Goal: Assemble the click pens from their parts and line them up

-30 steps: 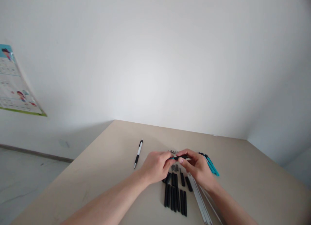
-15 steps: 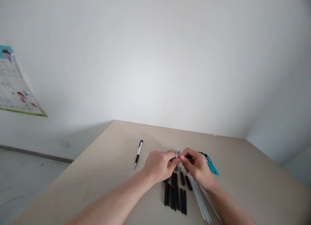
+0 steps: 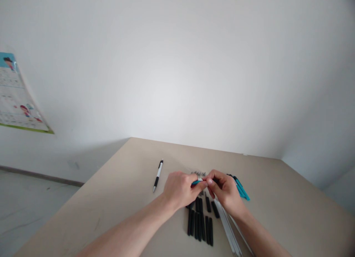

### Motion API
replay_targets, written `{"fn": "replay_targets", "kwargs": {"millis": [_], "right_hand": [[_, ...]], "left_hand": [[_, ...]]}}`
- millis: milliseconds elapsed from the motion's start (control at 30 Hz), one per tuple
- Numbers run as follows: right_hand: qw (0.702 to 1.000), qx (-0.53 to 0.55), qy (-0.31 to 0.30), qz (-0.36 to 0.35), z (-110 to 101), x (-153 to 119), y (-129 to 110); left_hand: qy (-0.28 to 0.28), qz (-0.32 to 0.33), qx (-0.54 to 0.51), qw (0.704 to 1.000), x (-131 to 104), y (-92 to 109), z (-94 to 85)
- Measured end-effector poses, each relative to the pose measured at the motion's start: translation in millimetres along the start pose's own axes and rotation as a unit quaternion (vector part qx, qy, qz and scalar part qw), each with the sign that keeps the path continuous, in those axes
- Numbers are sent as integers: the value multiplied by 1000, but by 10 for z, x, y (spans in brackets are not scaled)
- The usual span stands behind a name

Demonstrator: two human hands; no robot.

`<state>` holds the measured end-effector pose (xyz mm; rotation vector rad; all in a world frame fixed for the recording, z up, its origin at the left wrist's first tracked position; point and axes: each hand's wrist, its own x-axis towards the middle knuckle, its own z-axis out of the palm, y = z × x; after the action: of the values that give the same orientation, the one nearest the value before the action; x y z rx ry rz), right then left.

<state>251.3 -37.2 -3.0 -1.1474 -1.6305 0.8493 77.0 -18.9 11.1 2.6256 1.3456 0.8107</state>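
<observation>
My left hand (image 3: 180, 188) is closed around a teal pen barrel (image 3: 196, 182), with a bit of white showing at its right end. My right hand (image 3: 224, 190) meets it there, thumb and forefinger pinched together; whatever small part lies in that pinch is hidden by the fingers. Below the hands lie several short black tubes (image 3: 200, 225), like pen grips. Thin white rods (image 3: 229, 227) run under my right wrist. Small silvery metal pieces (image 3: 198, 173) sit just beyond my fingertips, partly covered by the hands.
Several teal pen barrels with black parts (image 3: 242, 191) lie to the right of my right hand. A white and black pen (image 3: 158, 175) rests on the left of the beige table (image 3: 133, 164). A white wall stands behind, with a poster (image 3: 22, 98) at far left.
The barrel in my left hand now shows more teal, and the dark piece by my right fingers is less visible. My right fingers have shifted slightly right; the parts on the table lie unchanged.
</observation>
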Motion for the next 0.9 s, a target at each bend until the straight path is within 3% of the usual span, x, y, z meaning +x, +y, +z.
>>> {"fn": "replay_targets", "kwargs": {"millis": [267,433,633,900], "right_hand": [[999,37,11,-2,21,6,-80],[996,76,19,40,10,9,-78],[976,194,-12,93,-40,11,-50],[992,108,54,49,-65,21,-57]], "left_hand": [[9,-30,24,999,10,-2,23],[10,-41,19,999,5,-17,22],[-12,-1,-38,999,-12,-36,-34],[8,-14,-29,999,20,10,-29]]}}
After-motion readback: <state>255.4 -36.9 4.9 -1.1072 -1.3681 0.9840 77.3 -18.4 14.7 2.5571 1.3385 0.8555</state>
